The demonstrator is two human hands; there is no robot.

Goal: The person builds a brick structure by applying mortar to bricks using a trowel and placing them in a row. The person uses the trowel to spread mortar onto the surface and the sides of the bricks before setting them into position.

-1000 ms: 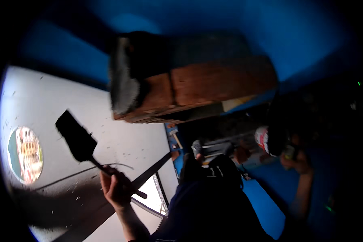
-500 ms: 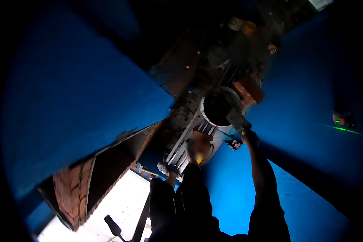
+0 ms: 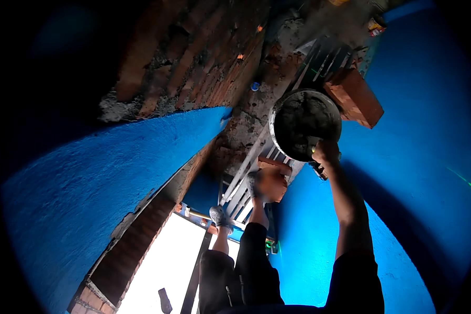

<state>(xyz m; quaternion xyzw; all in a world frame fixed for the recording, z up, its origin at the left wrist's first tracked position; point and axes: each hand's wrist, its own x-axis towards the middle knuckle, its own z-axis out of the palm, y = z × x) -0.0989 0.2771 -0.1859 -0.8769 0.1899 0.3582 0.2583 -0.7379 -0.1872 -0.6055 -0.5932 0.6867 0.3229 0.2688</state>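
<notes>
Over the near right rim of a round bucket [image 3: 273,137], my right hand [image 3: 326,153] is closed on a trowel, of which only a small part shows. The trowel's blade [image 3: 313,141] dips into the dark grey mortar [image 3: 304,118] inside. Beside the bucket, to the right, lies a reddish hollow brick [image 3: 355,98]. My left hand is out of view. Low at the left, a dark flat tool [image 3: 165,301] shows as a silhouette against the bright opening, and what holds it cannot be seen.
My feet stand on a slatted metal platform [image 3: 239,183], with brick pieces [image 3: 278,184] beside the right foot. A blue wall [image 3: 413,120] rises close on the right, and a blue wall edge [image 3: 157,138] with bare brickwork [image 3: 178,63] on the left. A green laser line [image 3: 464,180] crosses the right wall.
My right hand has lowered the trowel from the bucket's right rim into the mortar. The view has shifted and brightened, so the bucket sits higher and further right.
</notes>
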